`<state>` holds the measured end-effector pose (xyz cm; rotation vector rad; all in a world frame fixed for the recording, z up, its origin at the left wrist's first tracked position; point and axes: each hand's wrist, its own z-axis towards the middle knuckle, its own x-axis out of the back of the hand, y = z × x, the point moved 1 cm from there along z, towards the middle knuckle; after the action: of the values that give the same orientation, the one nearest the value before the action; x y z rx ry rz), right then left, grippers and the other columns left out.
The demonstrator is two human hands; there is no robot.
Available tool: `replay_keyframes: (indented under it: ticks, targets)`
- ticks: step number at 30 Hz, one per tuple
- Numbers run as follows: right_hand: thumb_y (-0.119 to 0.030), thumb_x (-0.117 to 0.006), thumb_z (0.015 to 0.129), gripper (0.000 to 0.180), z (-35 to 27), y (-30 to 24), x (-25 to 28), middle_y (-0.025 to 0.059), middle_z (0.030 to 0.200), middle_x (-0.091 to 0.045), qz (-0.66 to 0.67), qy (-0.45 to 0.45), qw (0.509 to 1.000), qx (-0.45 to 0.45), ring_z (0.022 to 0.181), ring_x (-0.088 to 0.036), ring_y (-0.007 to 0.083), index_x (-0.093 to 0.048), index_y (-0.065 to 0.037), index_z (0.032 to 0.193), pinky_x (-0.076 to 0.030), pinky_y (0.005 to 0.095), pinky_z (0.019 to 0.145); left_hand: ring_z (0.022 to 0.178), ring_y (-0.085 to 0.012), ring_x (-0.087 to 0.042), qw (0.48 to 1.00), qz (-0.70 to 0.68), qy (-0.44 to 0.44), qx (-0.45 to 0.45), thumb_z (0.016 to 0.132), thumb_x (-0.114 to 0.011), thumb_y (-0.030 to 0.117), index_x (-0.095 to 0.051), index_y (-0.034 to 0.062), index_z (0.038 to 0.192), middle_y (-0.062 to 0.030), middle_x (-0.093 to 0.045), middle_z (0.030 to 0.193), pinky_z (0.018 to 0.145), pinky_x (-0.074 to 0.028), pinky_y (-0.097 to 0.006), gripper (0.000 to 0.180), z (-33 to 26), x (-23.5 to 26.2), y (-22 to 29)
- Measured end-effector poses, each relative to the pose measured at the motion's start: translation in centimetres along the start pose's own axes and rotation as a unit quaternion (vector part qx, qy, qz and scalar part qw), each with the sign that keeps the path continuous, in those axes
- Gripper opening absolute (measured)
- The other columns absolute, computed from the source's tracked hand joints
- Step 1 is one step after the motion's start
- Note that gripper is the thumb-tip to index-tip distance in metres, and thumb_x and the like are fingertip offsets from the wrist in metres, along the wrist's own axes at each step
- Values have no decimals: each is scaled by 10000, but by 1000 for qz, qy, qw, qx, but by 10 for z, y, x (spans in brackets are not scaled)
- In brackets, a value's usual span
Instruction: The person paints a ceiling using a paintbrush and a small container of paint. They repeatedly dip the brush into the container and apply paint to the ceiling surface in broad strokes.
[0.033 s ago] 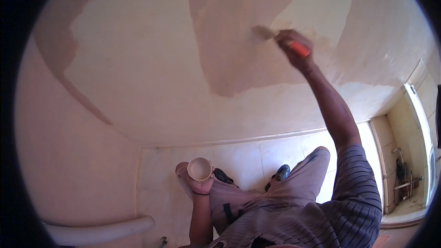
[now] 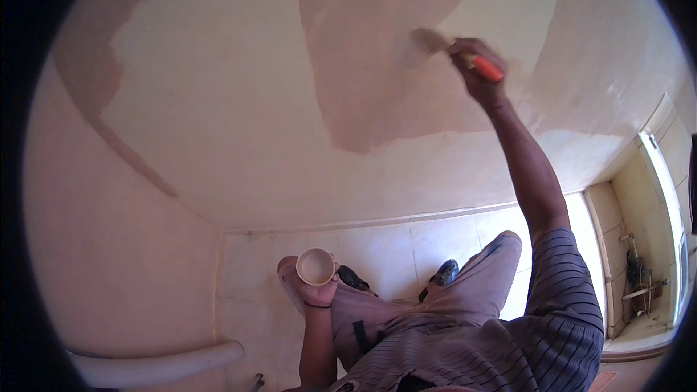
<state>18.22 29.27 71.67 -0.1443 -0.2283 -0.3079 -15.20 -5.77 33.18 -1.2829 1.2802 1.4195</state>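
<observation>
Head view: the right hand (image 2: 479, 69) has shifted slightly up and to the right since the earlier frame, taking the brush (image 2: 430, 41) along with it. Its fingers are wrapped round the orange handle (image 2: 488, 68), and the bristles point out to the left of the hand. Both are blurred, so I cannot tell whether the bristles touch the wall (image 2: 232, 101), and any marking on the handle is too smeared to read.

Just left of the right hand lies a large darker patch (image 2: 370, 80) on the wall; another dark patch (image 2: 588, 51) spreads to its right.

The left hand (image 2: 318, 295) matches the earlier frame: it is well below and to the left of the right one, near the left knee, with its fingers curled about a round, pale cup (image 2: 298, 268) whose mouth faces up. A dark band (image 2: 317, 306) circles the wrist just below this hand. To its right, two dark shoes (image 2: 447, 273) stand on the pale tiled floor (image 2: 392, 250). Lower left of the left hand lies a thick white tube (image 2: 160, 367).
</observation>
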Motion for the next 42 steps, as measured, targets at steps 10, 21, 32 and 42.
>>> replay_keyframes:
  ticks: [10,21,32,42]
  targets:
    - [-104,-743,727,311,-57,-10,-27,69,1109,-665,-208,-152,942,214,936,-667,247,-705,-152,1032,-556,362,782,966,-439,-611,999,29,1,23,932,-552,656,-576,85,1347,-286,-569,1235,625,-590,-413,706,10,-33,1]
    - [12,-787,811,171,-35,33,58,105,1007,-733,-131,194,972,-32,958,-713,227,-759,-97,939,-577,328,801,1008,-440,-599,999,18,-26,26,899,-578,688,-532,58,1378,-286,-551,1231,680,-603,-426,793,9,-15,2]
    - [2,-775,822,161,-77,25,28,78,992,-711,-40,14,999,14,954,-698,242,-720,-101,934,-574,343,825,1000,-440,-595,999,39,-8,28,834,-638,718,-521,82,1410,-281,-560,1222,662,-597,-418,865,12,-16,-3]
    - [-58,-751,731,270,-77,50,56,111,1041,-710,-218,75,973,19,916,-698,291,-748,-156,983,-568,386,734,956,-429,-600,998,52,34,16,912,-563,663,-583,93,1337,-265,-563,1201,636,-567,-412,711,16,-10,-2]
